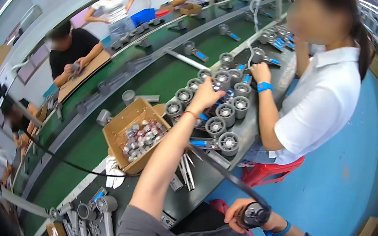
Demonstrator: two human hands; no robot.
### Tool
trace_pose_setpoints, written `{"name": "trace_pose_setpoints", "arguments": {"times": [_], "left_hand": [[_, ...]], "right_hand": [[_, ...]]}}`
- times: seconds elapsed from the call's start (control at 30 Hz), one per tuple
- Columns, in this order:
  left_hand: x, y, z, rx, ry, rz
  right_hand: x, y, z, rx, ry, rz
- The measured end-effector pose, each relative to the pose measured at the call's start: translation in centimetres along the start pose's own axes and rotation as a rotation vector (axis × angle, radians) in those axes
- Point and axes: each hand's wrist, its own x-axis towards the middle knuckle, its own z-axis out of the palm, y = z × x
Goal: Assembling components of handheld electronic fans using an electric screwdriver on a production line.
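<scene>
Gripping a black cylinder (255,216), the right hand (235,214) has its fingers closed round the side, a blue band (278,230) on the wrist behind it. A dark strap (229,175) slants away from the cylinder, up and to the left. Well left of that grip, gray parts (107,204), some with round heads, lie in a loose pile.

Nearer the grip, above it and to the left, slim metal rods (187,171) rest on the dark bench (210,174). Past them stands an open box (118,130) of small silver motors (143,139), its right edge partly behind the left forearm, a white cloth (115,175) at its near side.

Beyond the box, the left hand (207,95), a red cord (191,114) at its wrist, reaches down among gray fans (229,143), which crowd round it on both sides; whether its fingers hold 1 of them cannot be told.

Right of that hand, a co-worker (322,100) in a white shirt sits on a red stool (273,171), 1 hand near a fan. Left of it and farther off runs a green belt (124,81), where a co-worker in black (76,53) holds a gray part with 2 hands. At least 3 more people appear at the far end.
</scene>
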Motion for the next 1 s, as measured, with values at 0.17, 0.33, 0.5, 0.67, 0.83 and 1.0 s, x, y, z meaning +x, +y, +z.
{"name": "trace_pose_setpoints", "arguments": {"times": [0.17,0.33,0.5,0.67,0.83,1.0], "left_hand": [[-2.3,2.3,-0.2,0.119,0.036,0.013],[-11.4,3.6,-7.9,0.010,0.064,0.120],[-34.0,9.8,-17.1,-0.557,0.276,0.046],[-44.2,13.3,-14.3,-1.278,-0.029,0.520],[-45.1,11.0,-13.7,-1.770,-0.137,0.754],[-47.6,9.4,-11.1,-1.591,0.058,0.860]], "right_hand": [[-0.5,0.1,0.4,0.144,0.104,-0.029],[1.7,1.7,-0.6,0.091,0.075,-0.198],[8.1,0.7,-1.3,-0.272,0.345,0.004],[17.3,0.7,-3.1,-0.435,0.363,0.174],[22.6,3.0,-2.7,-0.617,0.439,0.118],[25.4,0.3,0.2,-0.355,0.374,0.176]]}}
